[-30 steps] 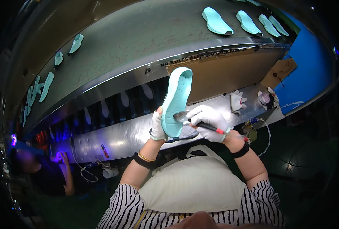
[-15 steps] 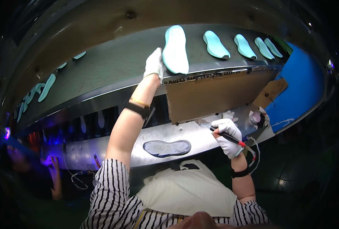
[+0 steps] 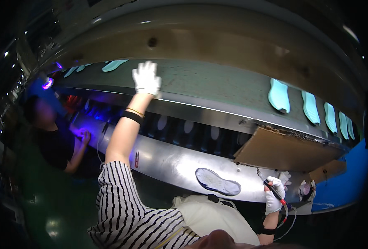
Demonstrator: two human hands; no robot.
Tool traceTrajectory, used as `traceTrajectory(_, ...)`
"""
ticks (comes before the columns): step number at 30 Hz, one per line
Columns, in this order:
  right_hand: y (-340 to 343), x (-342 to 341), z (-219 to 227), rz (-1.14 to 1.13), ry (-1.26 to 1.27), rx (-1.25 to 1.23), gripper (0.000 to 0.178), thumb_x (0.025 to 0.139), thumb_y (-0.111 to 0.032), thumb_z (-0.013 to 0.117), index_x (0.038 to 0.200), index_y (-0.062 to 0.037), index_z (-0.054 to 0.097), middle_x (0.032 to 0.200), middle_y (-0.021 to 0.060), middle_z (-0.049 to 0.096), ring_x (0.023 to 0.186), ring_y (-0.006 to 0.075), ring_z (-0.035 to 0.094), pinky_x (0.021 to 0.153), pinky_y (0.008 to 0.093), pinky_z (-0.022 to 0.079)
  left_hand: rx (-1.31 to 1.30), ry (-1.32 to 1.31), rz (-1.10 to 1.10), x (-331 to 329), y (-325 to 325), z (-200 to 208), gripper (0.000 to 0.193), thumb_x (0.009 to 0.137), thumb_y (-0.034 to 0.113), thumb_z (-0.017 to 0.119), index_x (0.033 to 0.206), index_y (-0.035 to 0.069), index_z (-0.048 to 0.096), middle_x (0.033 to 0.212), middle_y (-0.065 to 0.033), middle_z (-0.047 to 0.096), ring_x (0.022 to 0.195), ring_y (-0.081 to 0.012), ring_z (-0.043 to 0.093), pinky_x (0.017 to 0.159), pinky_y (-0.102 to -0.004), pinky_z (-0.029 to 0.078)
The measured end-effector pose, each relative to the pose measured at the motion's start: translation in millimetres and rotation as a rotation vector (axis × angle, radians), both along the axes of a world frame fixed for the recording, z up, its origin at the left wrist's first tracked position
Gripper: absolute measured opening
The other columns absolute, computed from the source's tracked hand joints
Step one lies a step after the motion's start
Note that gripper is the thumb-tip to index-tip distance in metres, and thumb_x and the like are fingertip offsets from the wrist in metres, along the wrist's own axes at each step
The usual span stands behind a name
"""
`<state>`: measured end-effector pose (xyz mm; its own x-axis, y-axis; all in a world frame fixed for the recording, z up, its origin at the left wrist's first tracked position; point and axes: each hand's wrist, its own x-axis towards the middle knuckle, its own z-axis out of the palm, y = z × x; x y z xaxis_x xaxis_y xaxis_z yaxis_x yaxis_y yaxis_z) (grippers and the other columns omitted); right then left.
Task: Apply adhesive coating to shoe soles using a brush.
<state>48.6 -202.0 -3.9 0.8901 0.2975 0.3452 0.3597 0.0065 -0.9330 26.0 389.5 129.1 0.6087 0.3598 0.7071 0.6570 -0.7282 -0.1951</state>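
Wears short-sleeved top (image 3: 118, 193), white with wavy black stripes; cream apron (image 3: 212, 216) over front, thin yellow strip (image 3: 175, 237) alongside. Wears white gloves (image 3: 149, 85) on left hand (image 3: 147, 79) and right hand (image 3: 274, 195), cut open at right thumb tip. Has black band (image 3: 132, 117) near each wrist, thin gold bangle (image 3: 135, 111) just beside left band.

Belt (image 3: 217, 79) carries turquoise soles (image 3: 279, 96); bench (image 3: 167, 159), a grey sole (image 3: 218, 181).

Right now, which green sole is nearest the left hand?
The sole just left of the left hand; other soles lie farther left or well to the right.
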Motion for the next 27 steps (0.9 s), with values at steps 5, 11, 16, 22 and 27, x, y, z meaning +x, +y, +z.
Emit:
traceTrajectory(5, 64, -5, 5, 0.032, 0.038, -0.033, 0.028, 0.066, 0.015, 0.064, 0.085, -0.0043, 0.055, 0.097, 0.0098, 0.059, 0.093, 0.0174, 0.057, 0.085, 0.0295, 0.045, -0.093, 0.15, 0.523, -84, 150, 10, 0.058, 0.075, 0.025, 0.058, 0.131, 0.02, 0.043, 0.137, -0.0034, 0.04, 0.128, -0.0258, 0.033, 0.101, -0.0519, 0.023)
traceTrajectory(11, 115, -14, 15, 0.002, -0.062, -0.147, 0.026, 0.066, 0.012, 0.067, 0.085, -0.0029, 0.057, 0.095, 0.0095, 0.06, 0.089, 0.0188, 0.059, 0.081, 0.0296, 0.047, -0.199, 0.264, 0.691, -108, 217, 18, 0.047, 0.08, 0.03, 0.053, 0.127, 0.026, 0.047, 0.136, -0.002, 0.043, 0.13, -0.0226, 0.031, 0.102, -0.0479, 0.024)
traceTrajectory(16, 119, -21, 11, -0.078, -0.008, -0.14, 0.024, 0.067, 0.009, 0.068, 0.084, -0.0035, 0.058, 0.09, 0.0083, 0.062, 0.086, 0.0174, 0.059, 0.08, 0.0289, 0.047, -0.113, 0.03, 0.582, -101, 272, 1, 0.031, 0.088, 0.022, 0.044, 0.113, 0.013, 0.06, 0.118, -0.0077, 0.058, 0.109, -0.0241, 0.054, 0.09, -0.0366, 0.04)
traceTrajectory(22, 119, -22, 11, -0.086, 0.116, -0.165, 0.019, 0.071, 0.006, 0.069, 0.085, -0.0036, 0.061, 0.088, 0.0068, 0.063, 0.081, 0.0134, 0.06, 0.074, 0.0262, 0.048, 0.142, -0.036, 0.048, -106, 235, 0, 0.017, 0.072, 0.012, 0.057, 0.088, 0.009, 0.063, 0.101, -0.0127, 0.062, 0.093, -0.0311, 0.055, 0.084, -0.0418, 0.042)
traceTrajectory(27, 114, 2, 7, 0.019, -0.186, -0.172, 0.018, 0.07, 0.004, 0.07, 0.085, -0.0022, 0.062, 0.093, 0.0098, 0.063, 0.087, 0.0188, 0.061, 0.08, 0.0287, 0.047, -0.054, -0.194, -0.47, -107, 112, 5, 0.026, 0.061, -0.002, 0.065, 0.084, 0.009, 0.06, 0.101, -0.0109, 0.063, 0.1, -0.0289, 0.054, 0.093, -0.0425, 0.036)
